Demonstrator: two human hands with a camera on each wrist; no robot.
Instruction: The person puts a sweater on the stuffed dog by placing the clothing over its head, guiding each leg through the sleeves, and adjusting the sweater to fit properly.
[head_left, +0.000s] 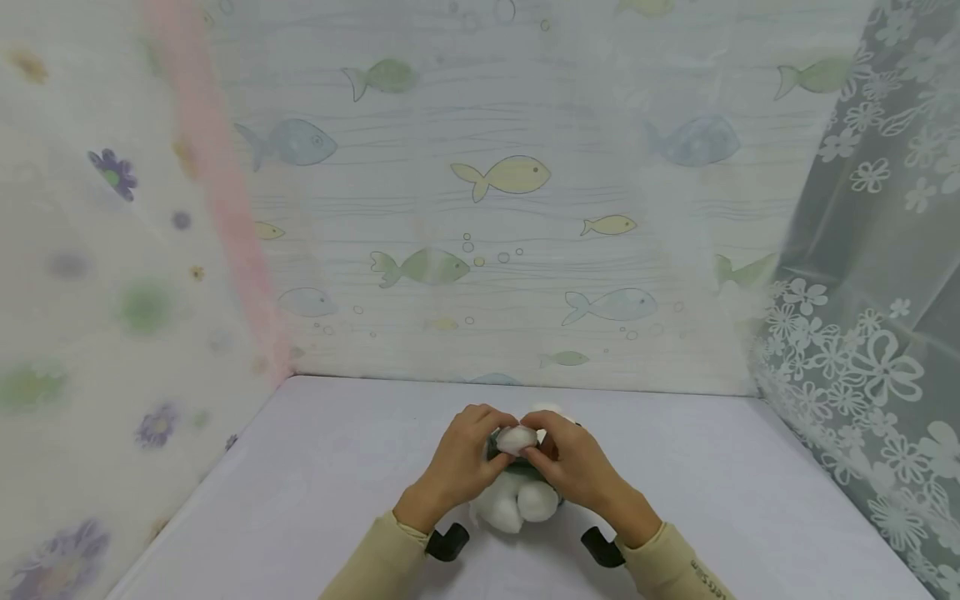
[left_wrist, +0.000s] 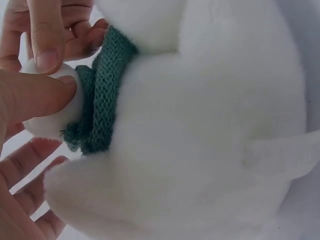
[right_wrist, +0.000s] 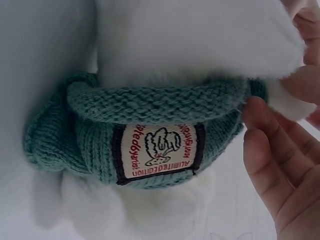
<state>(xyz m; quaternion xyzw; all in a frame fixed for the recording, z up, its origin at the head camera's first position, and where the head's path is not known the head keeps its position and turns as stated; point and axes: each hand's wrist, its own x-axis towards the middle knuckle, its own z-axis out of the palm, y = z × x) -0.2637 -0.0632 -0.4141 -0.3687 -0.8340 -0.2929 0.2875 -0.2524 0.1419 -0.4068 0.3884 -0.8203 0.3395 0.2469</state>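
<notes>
A white plush toy (head_left: pixel 498 504) in a green knitted sweater (left_wrist: pixel 106 90) lies on the table between my hands. One small rounded white paw (head_left: pixel 517 440) sticks up out of the green knit. My left hand (head_left: pixel 468 454) pinches this paw from the left, thumb laid across it in the left wrist view. From the other side my right hand (head_left: pixel 573 462) grips the same paw, its thumb pressing the fur. In the right wrist view a stitched label (right_wrist: pixel 159 151) shows on the sweater, and right fingers (right_wrist: pixel 272 150) touch the knit's edge. The toy's far end is partly hidden.
The toy lies on a white-covered table (head_left: pixel 337 467). Behind it hangs a fish-print curtain (head_left: pixel 420 333); a flowered sheet (head_left: pixel 90 333) closes the left side and a lace-patterned curtain (head_left: pixel 862 333) the right. A white fabric tag (left_wrist: pixel 285 155) hangs from the toy.
</notes>
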